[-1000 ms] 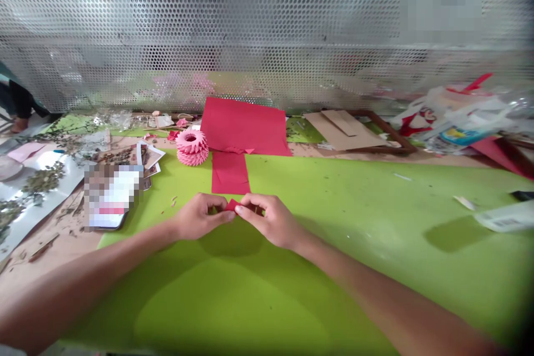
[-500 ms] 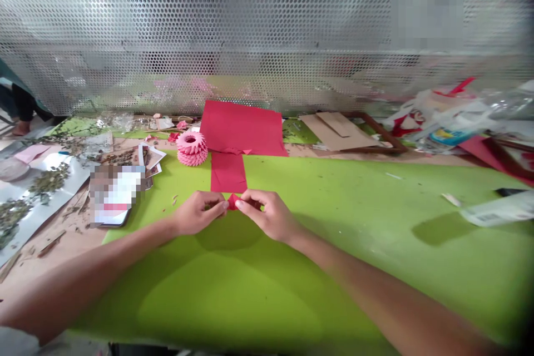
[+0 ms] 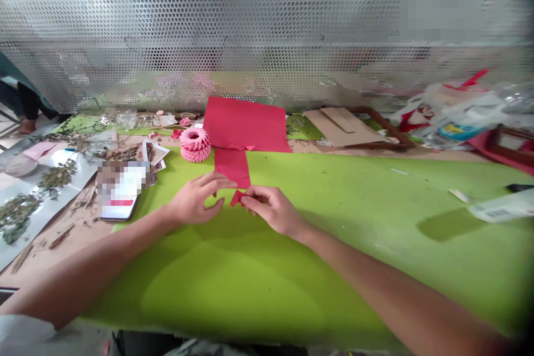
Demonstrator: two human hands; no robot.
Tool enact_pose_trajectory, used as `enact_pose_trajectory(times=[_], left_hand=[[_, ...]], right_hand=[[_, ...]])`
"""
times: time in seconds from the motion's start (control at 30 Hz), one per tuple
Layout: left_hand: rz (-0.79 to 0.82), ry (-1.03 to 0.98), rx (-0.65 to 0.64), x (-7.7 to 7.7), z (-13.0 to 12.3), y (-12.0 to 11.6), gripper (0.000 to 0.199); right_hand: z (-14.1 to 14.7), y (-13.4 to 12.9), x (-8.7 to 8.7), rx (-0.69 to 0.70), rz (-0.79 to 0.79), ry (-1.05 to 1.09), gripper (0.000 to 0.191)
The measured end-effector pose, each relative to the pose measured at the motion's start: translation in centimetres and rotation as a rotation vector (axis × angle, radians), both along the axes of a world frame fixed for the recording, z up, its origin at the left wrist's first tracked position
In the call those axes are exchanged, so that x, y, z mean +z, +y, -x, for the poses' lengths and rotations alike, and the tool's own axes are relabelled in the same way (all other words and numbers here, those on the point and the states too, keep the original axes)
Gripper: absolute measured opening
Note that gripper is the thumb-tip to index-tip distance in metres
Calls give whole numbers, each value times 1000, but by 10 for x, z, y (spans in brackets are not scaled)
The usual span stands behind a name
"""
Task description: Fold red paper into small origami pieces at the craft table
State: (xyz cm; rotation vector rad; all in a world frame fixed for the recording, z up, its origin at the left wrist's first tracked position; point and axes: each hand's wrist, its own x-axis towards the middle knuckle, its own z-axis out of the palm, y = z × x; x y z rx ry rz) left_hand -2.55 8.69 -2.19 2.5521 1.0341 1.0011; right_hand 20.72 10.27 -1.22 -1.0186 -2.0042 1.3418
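Between the thumb and fingers of my right hand (image 3: pixel 273 208) is a small folded piece of red paper (image 3: pixel 237 198). My left hand (image 3: pixel 199 197) is just left of it, thumb and fingers apart, holding nothing. Beyond the hands lies a narrow red paper strip (image 3: pixel 232 167), and behind that a large red paper sheet (image 3: pixel 248 124). A pink ring-shaped stack of folded paper pieces (image 3: pixel 196 146) stands left of the strip.
A green mat (image 3: pixel 258 278) covers the table. A phone (image 3: pixel 120 192) and dried plants (image 3: pixel 58 175) are at the left. Brown cardboard (image 3: pixel 346 128), plastic bags (image 3: pixel 450 117) and a white bottle (image 3: pixel 503 208) are on the right. A perforated metal panel (image 3: pixel 250 28) stands behind.
My left hand has let go of the folded red paper, and its fingers have spread. My right hand keeps hold of the paper. The view has shifted slightly.
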Motion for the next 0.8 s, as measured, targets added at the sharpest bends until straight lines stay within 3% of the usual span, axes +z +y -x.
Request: enact_pose_trajectory(times=[0.1, 0.2, 0.37, 0.57, 0.67, 0.8], left_hand=[[-248, 50, -65, -2, -1, 1, 18], [-311, 7, -79, -5, -3, 0, 9], [-123, -87, 59, -4, -8, -4, 16], [176, -13, 36, -1, -12, -10, 30], [220, -138, 107, 1, -17, -14, 28], [230, -278, 185, 4, -25, -19, 32]], right_hand=[[1, 0, 0, 58, 66, 8, 35], [1, 0, 1, 118, 101, 4, 38], [0, -3, 6, 104, 79, 51, 33], [-1, -4, 5, 105, 25, 12, 32], [0, -4, 4, 29, 2, 63, 33], [1, -4, 4, 34, 100, 255, 33]])
